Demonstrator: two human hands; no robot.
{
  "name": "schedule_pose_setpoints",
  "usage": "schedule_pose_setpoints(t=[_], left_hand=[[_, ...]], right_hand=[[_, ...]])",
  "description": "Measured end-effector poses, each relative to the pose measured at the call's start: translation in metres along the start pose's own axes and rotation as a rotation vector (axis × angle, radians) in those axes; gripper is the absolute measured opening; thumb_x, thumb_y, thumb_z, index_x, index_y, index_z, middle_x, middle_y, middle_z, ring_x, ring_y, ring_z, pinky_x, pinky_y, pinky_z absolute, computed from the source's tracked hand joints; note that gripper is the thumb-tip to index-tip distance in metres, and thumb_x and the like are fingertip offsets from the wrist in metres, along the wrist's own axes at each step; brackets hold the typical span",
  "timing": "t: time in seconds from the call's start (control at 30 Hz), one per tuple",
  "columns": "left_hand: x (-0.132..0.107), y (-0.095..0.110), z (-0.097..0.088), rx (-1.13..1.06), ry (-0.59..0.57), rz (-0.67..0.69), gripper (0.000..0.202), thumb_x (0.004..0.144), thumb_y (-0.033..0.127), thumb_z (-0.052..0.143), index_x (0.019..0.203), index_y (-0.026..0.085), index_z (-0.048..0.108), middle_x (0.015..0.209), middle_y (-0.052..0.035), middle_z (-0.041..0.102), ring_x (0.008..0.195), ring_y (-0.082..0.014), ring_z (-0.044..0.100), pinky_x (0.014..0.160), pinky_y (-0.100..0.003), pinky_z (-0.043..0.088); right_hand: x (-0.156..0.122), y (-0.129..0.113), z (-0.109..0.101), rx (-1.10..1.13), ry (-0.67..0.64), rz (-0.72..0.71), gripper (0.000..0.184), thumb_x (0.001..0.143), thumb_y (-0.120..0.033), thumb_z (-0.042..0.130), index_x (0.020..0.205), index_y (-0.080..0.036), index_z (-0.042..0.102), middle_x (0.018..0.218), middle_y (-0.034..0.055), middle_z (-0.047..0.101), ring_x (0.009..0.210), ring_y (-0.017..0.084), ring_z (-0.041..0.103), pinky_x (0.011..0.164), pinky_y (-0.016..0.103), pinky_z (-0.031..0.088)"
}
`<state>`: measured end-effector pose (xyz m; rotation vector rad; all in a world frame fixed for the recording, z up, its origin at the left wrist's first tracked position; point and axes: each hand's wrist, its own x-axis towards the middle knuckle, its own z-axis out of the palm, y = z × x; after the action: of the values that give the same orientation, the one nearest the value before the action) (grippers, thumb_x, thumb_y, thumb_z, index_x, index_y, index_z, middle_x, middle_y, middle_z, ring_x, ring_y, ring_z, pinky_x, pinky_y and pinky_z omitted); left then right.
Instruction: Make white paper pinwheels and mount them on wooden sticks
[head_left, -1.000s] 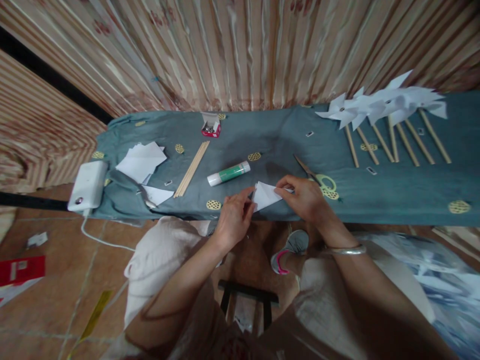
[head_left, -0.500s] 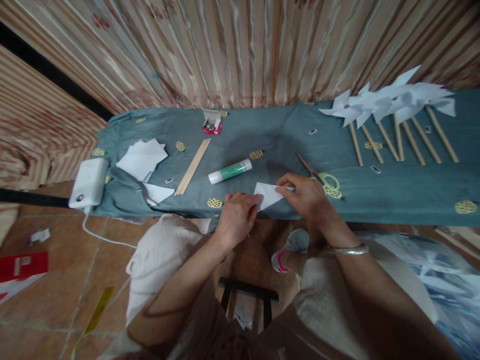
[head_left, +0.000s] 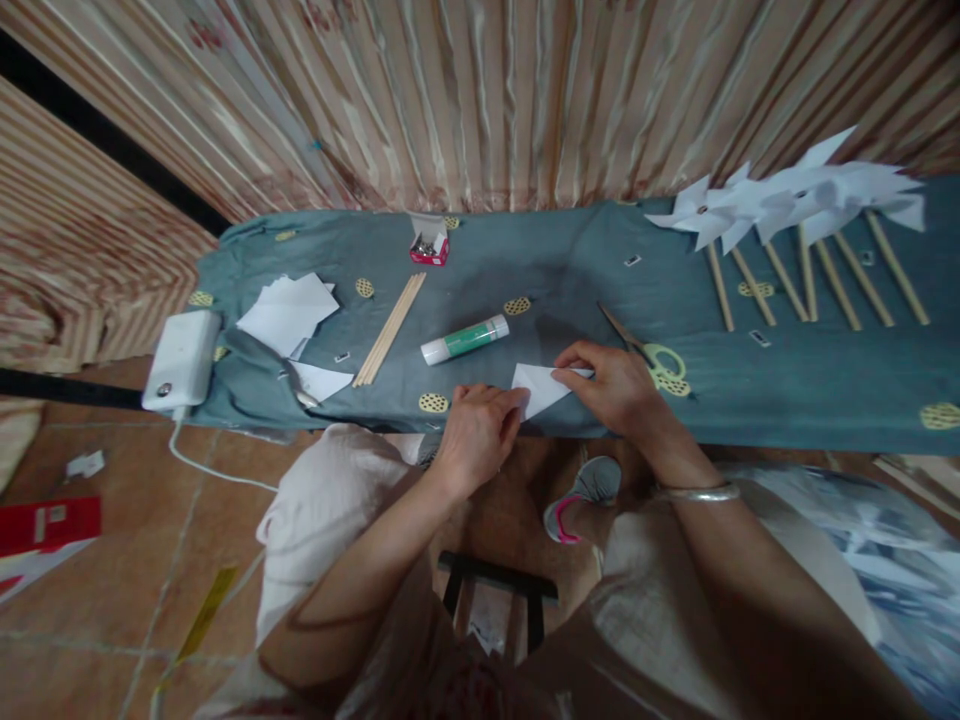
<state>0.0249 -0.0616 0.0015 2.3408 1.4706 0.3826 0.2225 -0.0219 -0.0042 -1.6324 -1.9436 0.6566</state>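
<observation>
A white paper folded into a triangle (head_left: 538,385) lies near the front edge of a table under a grey-blue cloth (head_left: 787,380). My left hand (head_left: 475,435) presses on the paper's left corner with bent fingers. My right hand (head_left: 615,385) pinches the paper's right edge against the cloth. A silver bangle (head_left: 694,492) circles my right wrist. Yellow-handled scissors (head_left: 651,358) lie just right of my right hand. A green and white glue stick (head_left: 463,340) lies just beyond the paper.
Several white paper pinwheels on wooden sticks (head_left: 795,230) lie at the right. Loose wooden sticks (head_left: 388,328), a stack of white paper (head_left: 287,315), a red box of pins (head_left: 428,246) and a white device (head_left: 181,360) are at the left. A striped curtain hangs behind.
My left hand has slid right and down onto the paper's left corner, flattening it. My right hand has kept its hold. The view has shifted slightly.
</observation>
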Motion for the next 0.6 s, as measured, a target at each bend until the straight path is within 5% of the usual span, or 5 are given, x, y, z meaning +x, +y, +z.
schedule_pose_setpoints(t=[0.6], left_hand=[[0.0027,0.0003,-0.0019,0.086,-0.009,0.043,0.024,0.093,0.023,0.048,0.109,0.02,0.067,0.082,-0.0058,0.069,0.081,-0.0219,0.059,0.079,-0.038,0.037]], right_hand=[[0.0,-0.0014,0.001,-0.054,0.012,-0.023,0.01,0.081,-0.029,0.061,0.082,-0.022,0.068,0.082,0.0038,0.075,0.079,0.023,0.069,0.071,0.033,0.048]])
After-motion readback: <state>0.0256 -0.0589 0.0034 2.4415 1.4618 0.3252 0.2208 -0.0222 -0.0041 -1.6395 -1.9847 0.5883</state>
